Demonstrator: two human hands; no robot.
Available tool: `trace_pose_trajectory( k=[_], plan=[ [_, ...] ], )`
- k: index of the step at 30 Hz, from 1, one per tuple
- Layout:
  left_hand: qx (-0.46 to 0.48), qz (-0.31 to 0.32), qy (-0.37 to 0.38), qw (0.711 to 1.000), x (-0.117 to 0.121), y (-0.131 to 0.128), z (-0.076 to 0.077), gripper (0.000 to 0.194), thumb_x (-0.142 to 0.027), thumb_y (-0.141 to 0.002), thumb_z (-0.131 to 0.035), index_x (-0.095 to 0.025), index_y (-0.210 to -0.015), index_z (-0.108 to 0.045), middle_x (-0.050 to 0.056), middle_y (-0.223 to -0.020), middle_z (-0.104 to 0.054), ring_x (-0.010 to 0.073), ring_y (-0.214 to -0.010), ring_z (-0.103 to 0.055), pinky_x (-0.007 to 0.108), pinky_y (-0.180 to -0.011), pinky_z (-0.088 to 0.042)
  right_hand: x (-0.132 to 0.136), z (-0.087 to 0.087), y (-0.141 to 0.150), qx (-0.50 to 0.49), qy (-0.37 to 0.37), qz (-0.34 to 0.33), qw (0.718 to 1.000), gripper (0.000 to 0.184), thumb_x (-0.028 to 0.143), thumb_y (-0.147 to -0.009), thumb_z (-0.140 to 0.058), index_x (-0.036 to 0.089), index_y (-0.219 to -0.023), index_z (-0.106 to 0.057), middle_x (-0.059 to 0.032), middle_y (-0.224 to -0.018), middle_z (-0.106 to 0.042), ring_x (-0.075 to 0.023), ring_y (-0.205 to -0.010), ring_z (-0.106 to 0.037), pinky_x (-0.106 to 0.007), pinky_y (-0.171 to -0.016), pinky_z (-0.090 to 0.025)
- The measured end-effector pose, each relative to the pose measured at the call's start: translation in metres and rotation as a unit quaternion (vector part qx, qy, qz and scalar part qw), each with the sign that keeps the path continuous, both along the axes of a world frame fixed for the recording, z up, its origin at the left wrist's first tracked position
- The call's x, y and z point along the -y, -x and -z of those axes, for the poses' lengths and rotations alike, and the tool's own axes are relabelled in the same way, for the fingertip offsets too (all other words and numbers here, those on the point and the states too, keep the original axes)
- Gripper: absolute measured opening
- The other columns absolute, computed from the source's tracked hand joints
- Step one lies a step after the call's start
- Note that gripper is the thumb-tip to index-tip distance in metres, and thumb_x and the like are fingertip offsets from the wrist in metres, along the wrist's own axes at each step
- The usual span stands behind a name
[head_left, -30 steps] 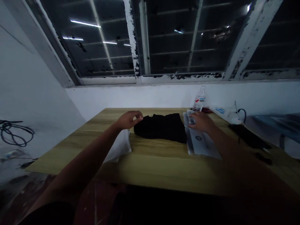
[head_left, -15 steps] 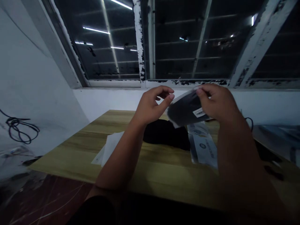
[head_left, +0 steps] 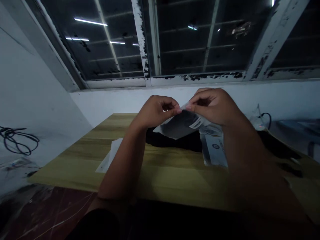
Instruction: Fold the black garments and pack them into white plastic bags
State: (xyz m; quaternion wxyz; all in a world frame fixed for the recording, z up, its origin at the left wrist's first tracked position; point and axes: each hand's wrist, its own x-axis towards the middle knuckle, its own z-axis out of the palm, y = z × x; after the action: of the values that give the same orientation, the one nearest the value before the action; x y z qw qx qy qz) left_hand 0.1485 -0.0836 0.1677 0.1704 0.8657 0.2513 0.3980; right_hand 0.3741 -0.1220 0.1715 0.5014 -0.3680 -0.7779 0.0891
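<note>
Between my hands hangs a clear plastic bag (head_left: 175, 126) with something dark inside and a white barcode label on it. My left hand (head_left: 160, 111) pinches the bag's upper edge between thumb and fingers. Close beside it, my right hand (head_left: 212, 105) grips the same edge, the two thumbs nearly meeting. Under the bag a black cloth item (head_left: 186, 143) lies on the wooden table (head_left: 155, 180), partly covered from view. Just right of that rests a printed plastic bag (head_left: 213, 150), partly behind my right forearm.
White sheets (head_left: 112, 153) lie on the table beside my left forearm. At the right are a dark flat object (head_left: 280, 146) and a black cable (head_left: 267, 120). A coiled black cable (head_left: 20, 140) hangs at the left wall. The window (head_left: 190, 40) stands behind the table.
My left hand has closed on the edge of the bag. My right hand has moved left along it, and the bag has shifted left and slightly down.
</note>
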Motion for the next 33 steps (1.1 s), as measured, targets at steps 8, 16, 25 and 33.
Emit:
trace_pose_trajectory(
  k=[8,16,25,33],
  plan=[
    [-0.042,-0.018,0.044,0.998,-0.018,0.031,-0.001,0.031,-0.045,-0.082,-0.079,-0.015,-0.083,-0.078,0.004,-0.073,-0.075,0.0146,-0.067,-0.067,0.026,-0.064,-0.050,-0.021,0.001,-0.067,-0.223,-0.041,0.051,0.973,0.020,0.027,-0.070,-0.085,0.021,-0.074,-0.066,-0.0033,-0.080,-0.065,-0.0154,-0.070,-0.058,-0.034,-0.066,-0.049],
    [0.188,-0.021,-0.030,0.981,-0.027,0.016,0.004,0.042,-0.059,-0.090,-0.070,-0.017,-0.087,-0.065,0.002,-0.077,-0.065,0.0125,-0.070,-0.060,0.024,-0.065,-0.048,0.012,-0.007,-0.060,-0.066,0.110,-0.026,0.991,0.024,0.036,-0.080,-0.080,0.021,-0.094,-0.067,-0.0007,-0.080,-0.068,-0.0130,-0.067,-0.063,-0.027,-0.063,-0.052],
    [0.118,0.009,-0.086,0.989,-0.031,0.009,0.014,0.039,-0.057,-0.097,-0.061,-0.018,-0.094,-0.061,0.002,-0.083,-0.061,0.0127,-0.071,-0.055,0.024,-0.065,-0.045,-0.023,0.022,-0.020,0.105,0.227,-0.068,0.966,0.041,0.054,-0.087,-0.070,0.030,-0.119,-0.078,-0.0033,-0.115,-0.078,-0.0267,-0.111,-0.070,-0.042,-0.102,-0.053],
    [0.015,0.063,-0.134,0.989,-0.014,0.001,0.010,0.034,-0.049,-0.103,-0.053,-0.017,-0.098,-0.062,0.007,-0.097,-0.071,0.0161,-0.088,-0.067,0.026,-0.075,-0.052,-0.020,0.033,0.005,0.198,0.189,-0.035,0.961,0.046,0.045,-0.070,-0.085,0.024,-0.110,-0.076,-0.0062,-0.121,-0.073,-0.0273,-0.107,-0.068,-0.038,-0.095,-0.052]
  ],
)
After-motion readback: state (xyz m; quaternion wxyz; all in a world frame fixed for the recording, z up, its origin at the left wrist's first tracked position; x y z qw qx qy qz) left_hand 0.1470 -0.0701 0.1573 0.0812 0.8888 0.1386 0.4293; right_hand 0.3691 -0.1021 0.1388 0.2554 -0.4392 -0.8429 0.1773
